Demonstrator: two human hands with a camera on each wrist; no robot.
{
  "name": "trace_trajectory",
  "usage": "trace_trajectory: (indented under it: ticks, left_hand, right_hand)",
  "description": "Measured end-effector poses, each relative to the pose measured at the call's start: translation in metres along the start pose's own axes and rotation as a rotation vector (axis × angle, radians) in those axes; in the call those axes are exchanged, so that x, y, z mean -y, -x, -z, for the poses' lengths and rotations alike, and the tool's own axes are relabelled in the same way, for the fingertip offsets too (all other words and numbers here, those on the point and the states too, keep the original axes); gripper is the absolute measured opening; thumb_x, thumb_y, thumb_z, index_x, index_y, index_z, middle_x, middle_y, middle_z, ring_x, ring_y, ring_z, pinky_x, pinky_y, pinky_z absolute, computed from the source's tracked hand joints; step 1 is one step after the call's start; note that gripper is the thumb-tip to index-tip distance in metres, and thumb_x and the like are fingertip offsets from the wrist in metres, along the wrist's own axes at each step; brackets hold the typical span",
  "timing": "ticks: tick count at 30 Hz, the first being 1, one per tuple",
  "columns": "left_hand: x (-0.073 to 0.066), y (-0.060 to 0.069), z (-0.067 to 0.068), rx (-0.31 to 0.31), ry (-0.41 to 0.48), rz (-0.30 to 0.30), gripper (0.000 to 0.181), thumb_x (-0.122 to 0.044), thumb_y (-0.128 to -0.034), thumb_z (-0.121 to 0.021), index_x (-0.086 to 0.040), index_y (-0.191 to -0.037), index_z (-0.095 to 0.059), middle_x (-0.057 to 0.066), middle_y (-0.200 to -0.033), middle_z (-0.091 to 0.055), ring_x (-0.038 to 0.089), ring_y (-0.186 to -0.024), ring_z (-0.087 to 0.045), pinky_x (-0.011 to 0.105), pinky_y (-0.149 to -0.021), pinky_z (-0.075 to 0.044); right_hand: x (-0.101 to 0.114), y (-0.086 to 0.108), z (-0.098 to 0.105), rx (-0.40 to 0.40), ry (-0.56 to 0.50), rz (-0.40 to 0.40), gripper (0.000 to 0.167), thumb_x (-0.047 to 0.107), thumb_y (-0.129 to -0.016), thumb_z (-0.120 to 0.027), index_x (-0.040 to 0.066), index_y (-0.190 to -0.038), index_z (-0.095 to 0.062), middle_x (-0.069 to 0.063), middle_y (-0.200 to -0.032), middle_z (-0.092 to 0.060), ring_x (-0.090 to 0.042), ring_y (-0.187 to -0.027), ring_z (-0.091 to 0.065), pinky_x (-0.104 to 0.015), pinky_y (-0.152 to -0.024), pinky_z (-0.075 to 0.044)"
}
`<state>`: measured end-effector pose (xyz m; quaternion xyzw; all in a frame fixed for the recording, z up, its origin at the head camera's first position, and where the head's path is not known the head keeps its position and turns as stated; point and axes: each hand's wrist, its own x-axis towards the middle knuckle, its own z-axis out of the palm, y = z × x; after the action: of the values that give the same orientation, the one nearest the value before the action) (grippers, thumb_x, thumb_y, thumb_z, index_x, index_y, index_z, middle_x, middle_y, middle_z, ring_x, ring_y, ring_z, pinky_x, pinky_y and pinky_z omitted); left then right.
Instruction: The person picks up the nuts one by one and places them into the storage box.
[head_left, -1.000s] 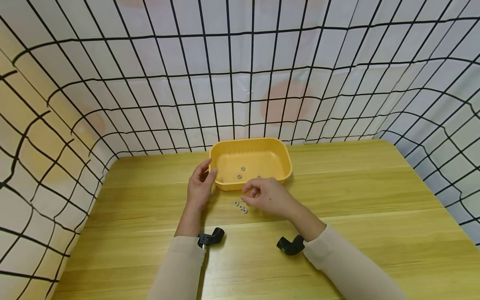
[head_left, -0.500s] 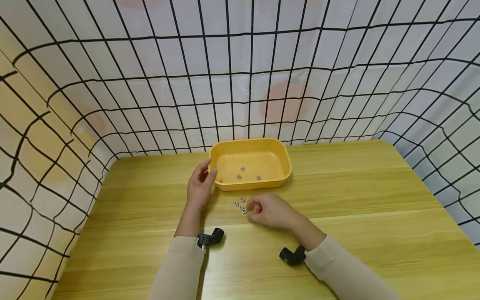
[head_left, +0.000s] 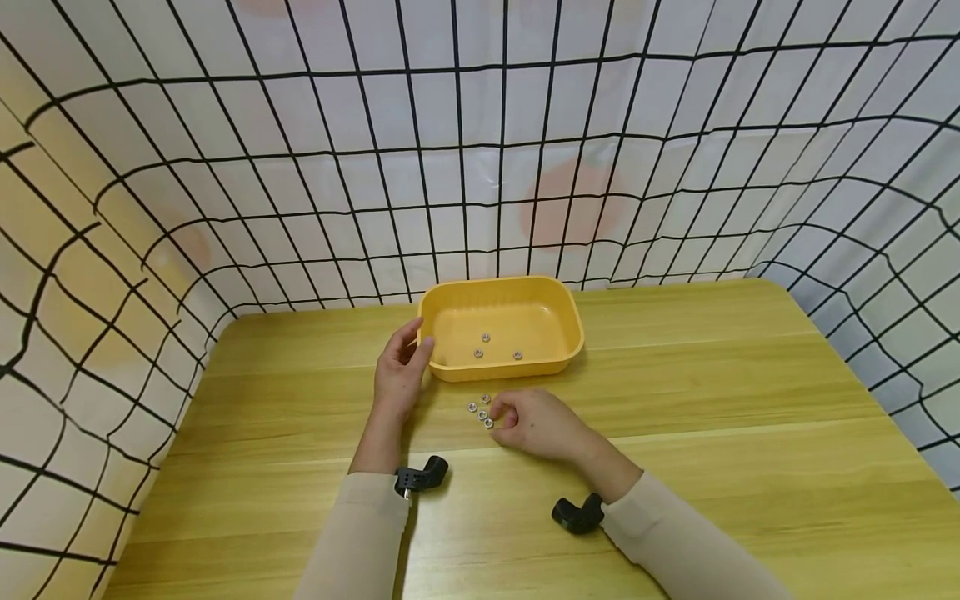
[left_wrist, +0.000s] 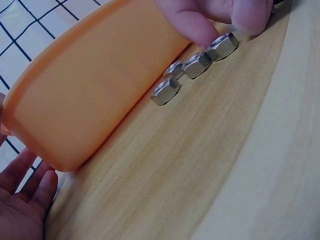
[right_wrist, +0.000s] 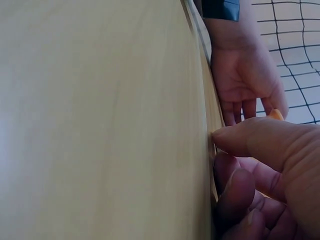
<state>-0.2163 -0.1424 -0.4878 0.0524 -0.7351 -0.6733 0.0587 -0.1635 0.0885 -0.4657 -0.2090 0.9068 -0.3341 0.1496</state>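
Evidently, in the head view, the step in hand is dealing with small metal hex nuts one by one. Three hex nuts (head_left: 478, 353) lie inside the yellow plastic tray (head_left: 547, 365), towards its front half, and four more sit clustered on the wood-grain table (head_left: 712, 467) just in front of it. The right hand (head_left: 542, 423) is at this cluster, palm side down and reaching in from the right, its thumb and forefinger bent towards each other about the nut nearest the person (head_left: 489, 423). The left hand (head_left: 401, 375) stands on edge at the tray's left end, thumb by the front corner and fingers further back, apparently steadying it with a light touch.

In the left wrist view, that end nut stands at the right hand's fingertips, flat on the table; one finger meets it, but whether the thumb has closed on its other side I cannot tell. The other three nuts lie close by along the tray's outer wall. The left hand's fingers look relaxed beside the tray corner, not clenched.

In the right wrist view, the right thumb reaches forward over curled fingers, with no nut visible between them; the left hand hangs beyond, fingers loose. As I judge it, the next move calls for a firm pinch across the nut's flats, without nudging its neighbours.
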Motion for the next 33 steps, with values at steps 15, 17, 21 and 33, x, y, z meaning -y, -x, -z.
trace_trajectory:
  ticks: [15, 17, 21, 33]
  left_hand:
    - [0.0014, 0.0007, -0.0001, 0.003, -0.002, -0.011, 0.044, -0.027, -0.1018, -0.065, -0.019, -0.145, -0.057, 0.011, -0.151, -0.053, 0.031, -0.137, -0.051, 0.048, -0.115, -0.044]
    - [0.0014, 0.0009, 0.0002, 0.003, 0.0, -0.015, 0.044, -0.026, -0.1019, -0.065, -0.018, -0.145, -0.057, 0.012, -0.151, -0.053, 0.032, -0.137, -0.051, 0.049, -0.115, -0.044]
    - [0.0008, 0.0015, 0.0001, 0.0, 0.005, -0.02, 0.044, -0.025, -0.1018, -0.065, -0.017, -0.145, -0.057, 0.013, -0.15, -0.053, 0.033, -0.137, -0.052, 0.05, -0.114, -0.044]
    - [0.0014, 0.0001, 0.0001, 0.001, 0.005, -0.009, 0.044, -0.027, -0.1016, -0.065, -0.019, -0.144, -0.058, 0.012, -0.15, -0.054, 0.031, -0.136, -0.052, 0.048, -0.115, -0.043]
  right_hand:
    - [0.008, -0.0027, -0.0046, -0.02, 0.009, -0.012, 0.009, 0.024, -0.089, -0.077, 0.021, -0.091, -0.069, 0.011, -0.067, -0.058, -0.006, -0.062, -0.052, -0.024, -0.066, -0.043]
    - [0.008, -0.0025, -0.0049, -0.022, 0.015, -0.005, 0.009, 0.024, -0.089, -0.077, 0.021, -0.09, -0.069, 0.011, -0.067, -0.058, -0.006, -0.062, -0.053, -0.024, -0.066, -0.043]
    - [0.0076, -0.0015, -0.0051, -0.02, 0.02, 0.008, 0.008, 0.024, -0.089, -0.077, 0.021, -0.09, -0.07, 0.012, -0.066, -0.058, -0.005, -0.062, -0.053, -0.023, -0.066, -0.043]
    - [0.0061, 0.0031, -0.004, -0.024, 0.025, 0.062, 0.006, 0.022, -0.089, -0.076, 0.022, -0.09, -0.071, 0.015, -0.065, -0.06, -0.002, -0.061, -0.053, -0.021, -0.066, -0.044]
